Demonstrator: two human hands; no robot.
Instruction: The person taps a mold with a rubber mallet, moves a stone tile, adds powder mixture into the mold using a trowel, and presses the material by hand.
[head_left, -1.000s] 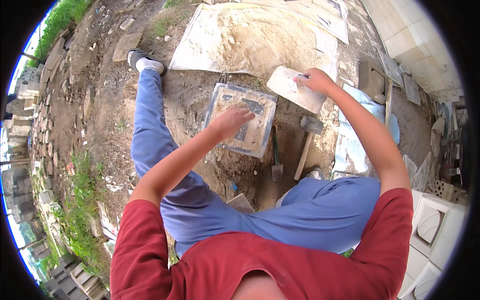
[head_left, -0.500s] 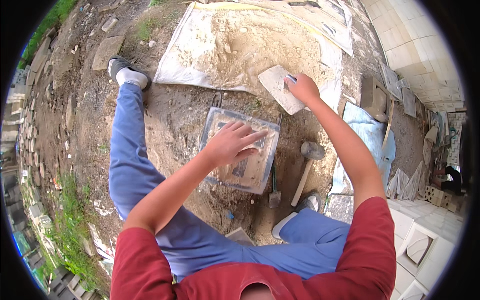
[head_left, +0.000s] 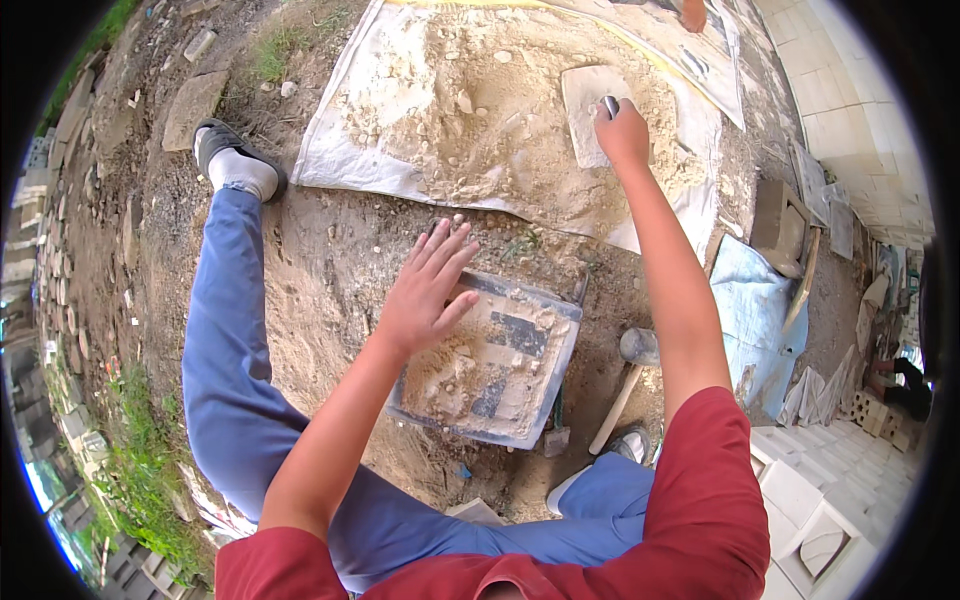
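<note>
I sit on sandy ground with my legs around a square grey mould tray [head_left: 548, 360] dusted with sand. My left hand [head_left: 425, 290] lies flat and open on the tray's near-left corner, fingers spread. My right hand [head_left: 620, 130] reaches far forward and grips the handle of a flat trowel whose pale blade [head_left: 585, 100] rests on a heap of sand [head_left: 480, 90]. The sand heap lies on a white sheet [head_left: 350, 150] spread on the ground.
A hammer [head_left: 628, 375] with a wooden handle lies right of the tray, a small scraper [head_left: 556, 425] beside it. A blue sheet [head_left: 750, 310], a concrete block [head_left: 778, 218] and white moulded blocks [head_left: 810, 500] stand at the right. My left foot in a dark shoe [head_left: 225, 150] points far left.
My right hand has carried the trowel farther forward and set it onto the sand heap. My left hand has slid to the tray's left corner and flattened.
</note>
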